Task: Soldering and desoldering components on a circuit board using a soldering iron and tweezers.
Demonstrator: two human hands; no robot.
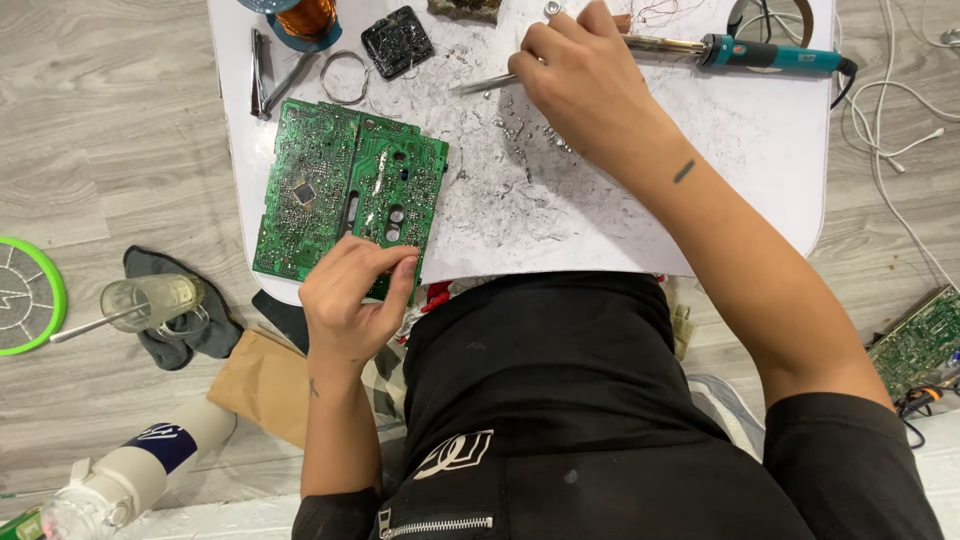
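The left hand (350,295) rests at the near edge of the bench (760,140), fingers curled together and pinching the near corner of a green circuit board (345,190). That board lies flat on the white bench top, on its left part, with its near edge hanging slightly over the rim; it looks like two boards lying side by side, the right one with dark cut-outs.

The right hand (585,80) is out over the far middle of the bench, fingers closed around a slim metal tool (485,84) whose tip points left, toward the board but apart from it. Whether this tool is tweezers or a probe cannot be told. Beneath and around this hand the bench is smeared grey, with small blobs of solder (520,125) scattered on it.

Just beyond the right hand lies a soldering iron (740,50) with a teal handle, its cord running off the right edge. At the far left of the bench sit a coil of copper wire (305,18), a metal ring (345,77), a black square part (397,41) and pliers (265,75).

On the floor to the left stand a glass (150,302) on a dark cloth (205,330), and a green round object (30,295). Another circuit board (915,345) lies on the floor at right.
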